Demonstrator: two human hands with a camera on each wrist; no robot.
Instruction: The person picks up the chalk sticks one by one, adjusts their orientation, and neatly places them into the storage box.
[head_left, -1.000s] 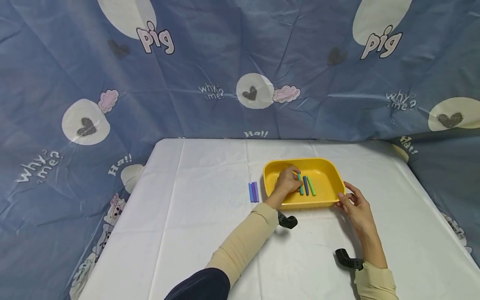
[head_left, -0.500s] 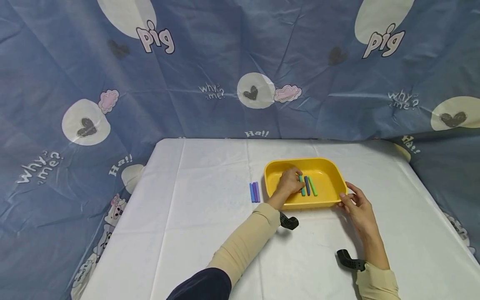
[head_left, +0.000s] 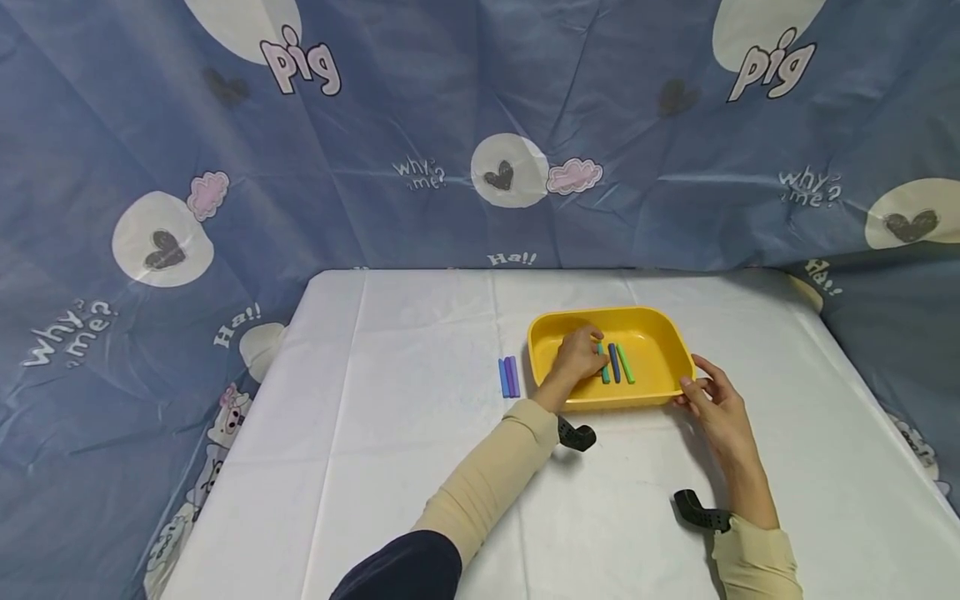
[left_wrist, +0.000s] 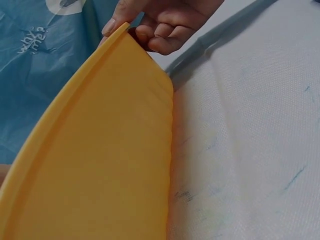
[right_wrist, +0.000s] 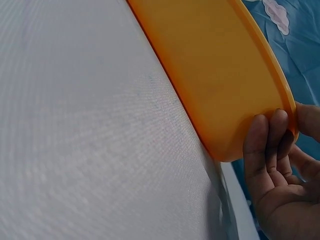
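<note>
Left hand [head_left: 579,354]: inside yellow tray [head_left: 660,358], toward 9 o'clock, fingers curled, seemingly pinching teal crayon [head_left: 605,377]. Right hand [head_left: 716,408]: thumb and fingers gripping tray's corner, 4 o'clock. Risks, as judged: tug from right hand could tip tray and roll crayons; left fingertips could knock dark-blue crayon [head_left: 614,363], just beside teal at 3 o'clock. Tray holds teal, dark-blue, then green crayon [head_left: 625,364], near middle. Outside, at 9 o'clock: blue crayon [head_left: 503,379], two purple crayons [head_left: 514,377], on white cloth [head_left: 405,375].
</note>
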